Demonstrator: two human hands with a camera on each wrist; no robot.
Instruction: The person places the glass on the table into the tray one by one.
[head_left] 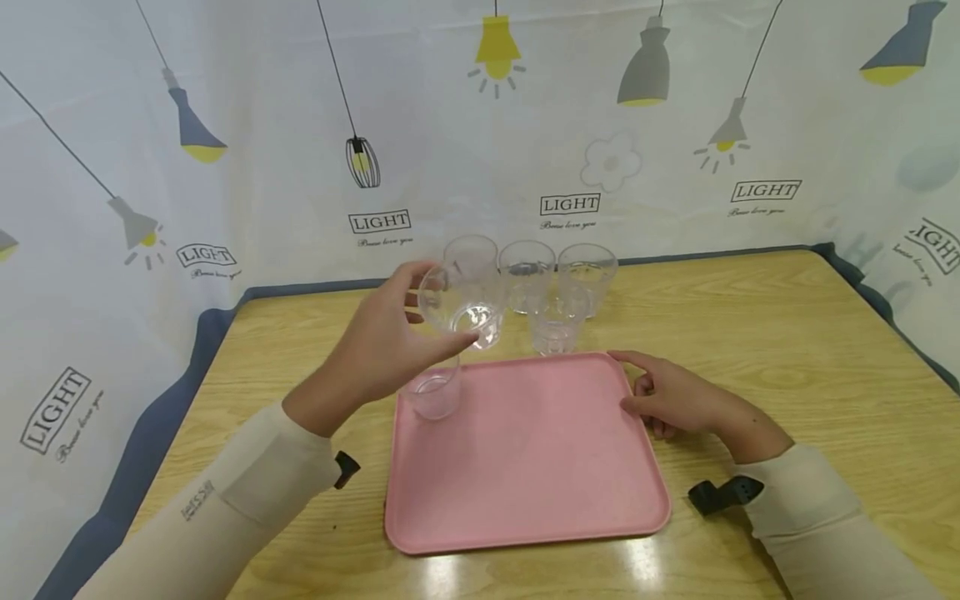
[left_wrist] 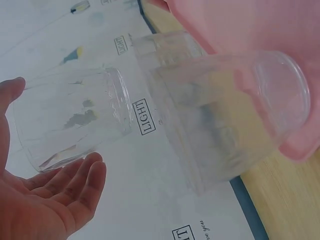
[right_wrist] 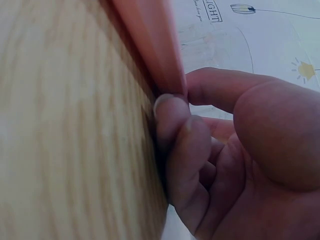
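Observation:
My left hand (head_left: 386,333) grips a clear plastic cup (head_left: 450,304), thumb on the near side and fingers round the far side. The cup is tilted, its mouth toward the upper left, beyond the tray's far left corner. Another clear cup (head_left: 437,396) stands on the pink tray (head_left: 525,458) in that corner, below the left hand; in the left wrist view this cup (left_wrist: 225,120) fills the middle. My right hand (head_left: 675,400) holds the tray's right edge near its far corner. Close up, its thumb and curled fingers (right_wrist: 187,155) pinch the tray rim (right_wrist: 160,50).
Behind the tray, several more clear cups stand on the wooden table (head_left: 787,333), including a nearer cup (head_left: 557,325) and one at the right (head_left: 587,275). A white curtain (head_left: 450,108) printed with lamps rises along the table's back edge.

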